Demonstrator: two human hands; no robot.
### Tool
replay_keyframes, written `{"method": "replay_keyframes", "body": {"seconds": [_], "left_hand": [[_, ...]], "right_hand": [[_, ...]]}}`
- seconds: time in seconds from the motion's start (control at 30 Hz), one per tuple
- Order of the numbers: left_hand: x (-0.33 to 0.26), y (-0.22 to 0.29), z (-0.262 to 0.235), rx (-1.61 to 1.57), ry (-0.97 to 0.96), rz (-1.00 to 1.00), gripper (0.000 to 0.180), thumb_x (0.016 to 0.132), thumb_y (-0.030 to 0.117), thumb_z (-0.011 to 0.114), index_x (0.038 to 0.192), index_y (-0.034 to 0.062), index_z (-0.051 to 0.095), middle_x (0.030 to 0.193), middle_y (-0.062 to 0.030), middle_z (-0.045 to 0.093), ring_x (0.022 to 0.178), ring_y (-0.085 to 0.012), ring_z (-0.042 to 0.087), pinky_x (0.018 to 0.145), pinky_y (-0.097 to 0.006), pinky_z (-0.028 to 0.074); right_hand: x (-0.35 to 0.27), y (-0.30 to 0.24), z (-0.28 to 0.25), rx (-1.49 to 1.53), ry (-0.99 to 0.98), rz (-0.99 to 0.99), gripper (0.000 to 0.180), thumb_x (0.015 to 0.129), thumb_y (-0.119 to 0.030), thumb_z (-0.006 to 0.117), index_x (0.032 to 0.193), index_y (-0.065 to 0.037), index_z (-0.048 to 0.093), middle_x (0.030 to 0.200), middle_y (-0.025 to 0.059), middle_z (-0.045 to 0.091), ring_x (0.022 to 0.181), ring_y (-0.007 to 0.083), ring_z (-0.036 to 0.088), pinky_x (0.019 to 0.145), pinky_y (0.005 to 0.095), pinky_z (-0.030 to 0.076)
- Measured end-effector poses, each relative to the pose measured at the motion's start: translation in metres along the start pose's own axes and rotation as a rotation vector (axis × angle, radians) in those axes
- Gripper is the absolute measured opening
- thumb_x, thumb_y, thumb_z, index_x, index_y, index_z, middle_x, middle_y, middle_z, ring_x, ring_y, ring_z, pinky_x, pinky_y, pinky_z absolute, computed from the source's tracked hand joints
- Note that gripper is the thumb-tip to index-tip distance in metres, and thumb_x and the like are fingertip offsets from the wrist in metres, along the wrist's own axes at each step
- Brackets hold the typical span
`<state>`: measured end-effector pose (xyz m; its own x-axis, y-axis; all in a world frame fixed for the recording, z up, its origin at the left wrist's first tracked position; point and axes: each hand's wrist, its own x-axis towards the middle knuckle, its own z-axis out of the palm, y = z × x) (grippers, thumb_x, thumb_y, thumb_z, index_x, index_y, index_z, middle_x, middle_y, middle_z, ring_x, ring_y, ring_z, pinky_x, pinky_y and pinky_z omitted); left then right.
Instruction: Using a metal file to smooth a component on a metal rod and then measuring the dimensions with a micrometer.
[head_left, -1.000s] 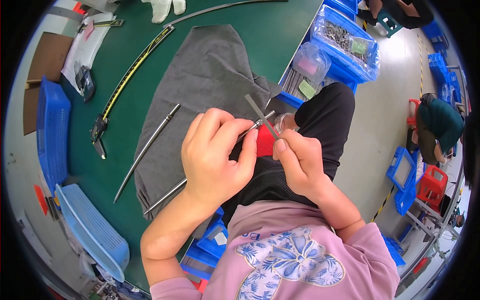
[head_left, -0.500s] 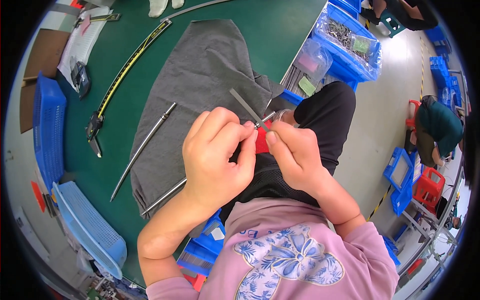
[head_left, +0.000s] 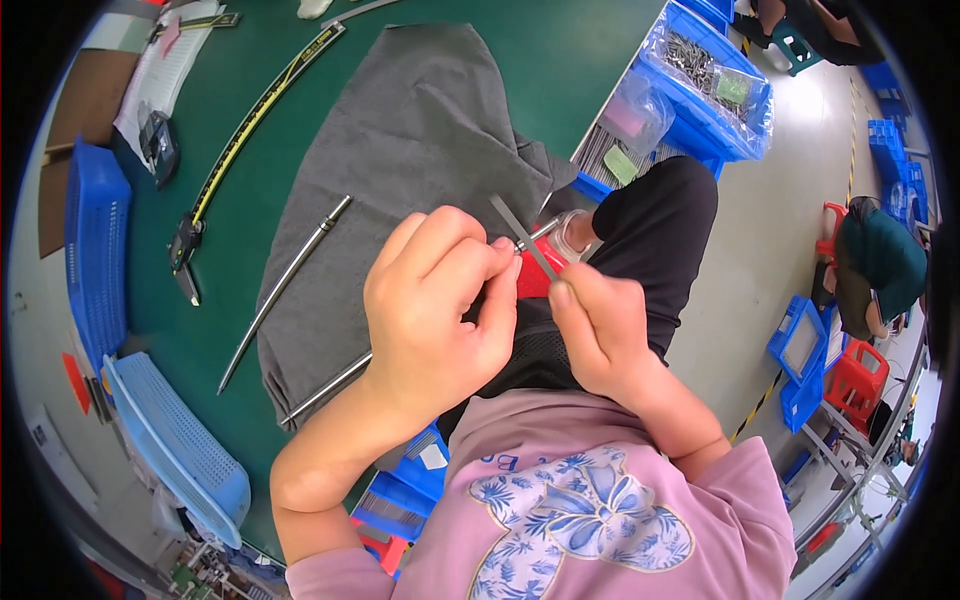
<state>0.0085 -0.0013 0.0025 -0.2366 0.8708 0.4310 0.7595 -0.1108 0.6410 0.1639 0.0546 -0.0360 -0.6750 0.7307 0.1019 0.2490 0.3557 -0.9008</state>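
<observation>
A thin metal rod [head_left: 440,318] is pinched at its near tip by the left hand [head_left: 440,310], fingers closed tight on it, the long end trailing down-left over the grey cloth [head_left: 400,150], probably for steadiness. A flat metal strip [head_left: 525,238] is clamped in the right hand [head_left: 600,335] and laid across the rod tip, seemingly gauging or deburring. A second rod [head_left: 285,290] is parked on the cloth; a long caliper [head_left: 250,120] is kept beside it on the green table [head_left: 520,70].

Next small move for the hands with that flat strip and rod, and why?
Probably ease the thin flat metal strip, pinched by the right hand, a little further along the tip of the metal rod that the left hand grips: the two cross there, at the fingertips.
</observation>
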Motion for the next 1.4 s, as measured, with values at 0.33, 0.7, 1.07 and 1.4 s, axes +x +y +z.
{"method": "replay_keyframes", "body": {"seconds": [0.33, 0.7, 1.07, 1.4], "left_hand": [[-0.003, 0.002, 0.002, -0.001, 0.009, -0.014, 0.018, 0.066, -0.007, 0.069, 0.069, 0.0028, 0.055, 0.070, -0.0067, 0.051, 0.059, -0.0241, 0.047, 0.050, -0.034, 0.038], [-0.002, 0.004, 0.001, 0.027, 0.030, 0.000, 0.018, 0.064, -0.008, 0.070, 0.068, 0.0021, 0.055, 0.069, -0.0075, 0.051, 0.059, -0.0236, 0.049, 0.050, -0.034, 0.038], [-0.002, 0.002, 0.002, 0.016, 0.034, 0.001, 0.018, 0.064, -0.008, 0.069, 0.069, 0.0016, 0.055, 0.069, -0.0076, 0.051, 0.059, -0.0241, 0.048, 0.050, -0.033, 0.038], [-0.002, 0.001, 0.000, 0.008, 0.010, -0.005, 0.018, 0.066, -0.009, 0.069, 0.068, 0.0007, 0.055, 0.069, -0.0084, 0.052, 0.058, -0.0227, 0.049, 0.050, -0.032, 0.038]], "right_hand": [[-0.004, -0.010, -0.005, -0.080, -0.036, 0.025, 0.015, 0.087, -0.009, 0.054, 0.074, -0.004, 0.049, 0.053, 0.0126, 0.047, 0.046, 0.0319, 0.050, 0.043, 0.0382, 0.036], [0.006, -0.018, -0.005, -0.120, -0.002, 0.009, 0.013, 0.085, -0.012, 0.057, 0.076, -0.006, 0.050, 0.053, 0.0113, 0.051, 0.047, 0.0323, 0.054, 0.042, 0.0409, 0.039], [0.008, -0.001, 0.004, -0.131, 0.064, -0.104, 0.016, 0.084, -0.011, 0.057, 0.072, -0.006, 0.049, 0.050, 0.0101, 0.048, 0.044, 0.0300, 0.052, 0.042, 0.0391, 0.037], [-0.003, 0.008, 0.006, -0.134, 0.050, -0.114, 0.013, 0.084, -0.007, 0.056, 0.073, -0.004, 0.049, 0.052, 0.0107, 0.045, 0.044, 0.0302, 0.049, 0.042, 0.0383, 0.035]]}}
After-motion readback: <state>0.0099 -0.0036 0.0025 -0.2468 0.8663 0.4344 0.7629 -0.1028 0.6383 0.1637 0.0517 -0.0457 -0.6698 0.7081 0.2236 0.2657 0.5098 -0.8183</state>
